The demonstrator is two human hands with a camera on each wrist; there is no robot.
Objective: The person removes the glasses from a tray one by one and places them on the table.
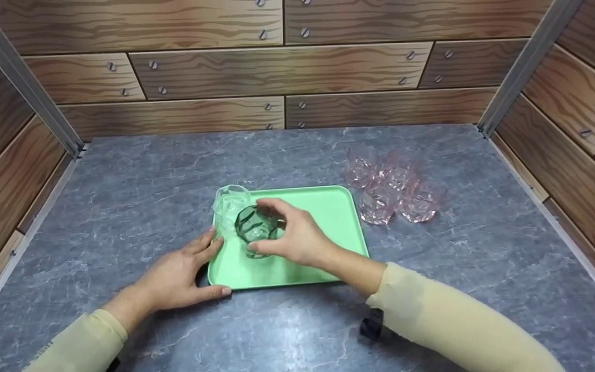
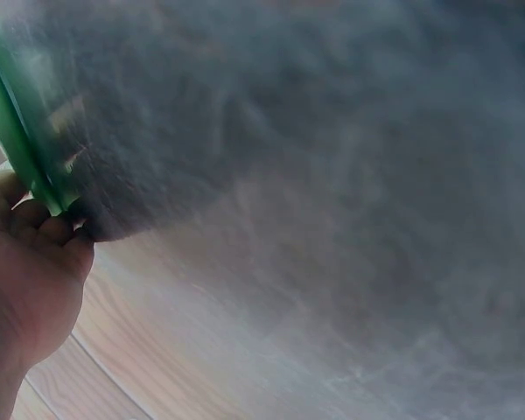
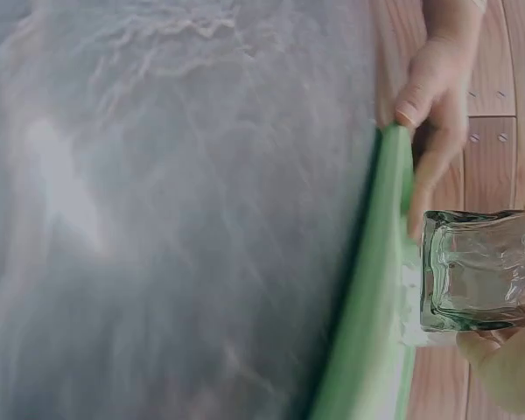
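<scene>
My right hand [image 1: 302, 235] grips a grey-tinted faceted glass [image 1: 250, 225] between thumb and fingers, over the left part of a light green tray [image 1: 323, 206]. In the right wrist view the grey glass [image 3: 477, 271] shows a thick base facing the tray; whether it touches the tray I cannot tell. Behind it, at the tray's far left corner, stands a clear glass [image 1: 230, 199]. My left hand [image 1: 178, 274] rests at the near left corner, its fairly straight fingers against the left rim and its thumb at the front rim. The left wrist view catches this hand [image 2: 35, 280] beside the rim.
Several pink-tinted glasses [image 1: 377, 204] stand close together just right of the tray, near its far right corner. The grey marbled table [image 1: 147, 170] is bounded by wood-patterned walls [image 1: 277, 67] at the back and both sides.
</scene>
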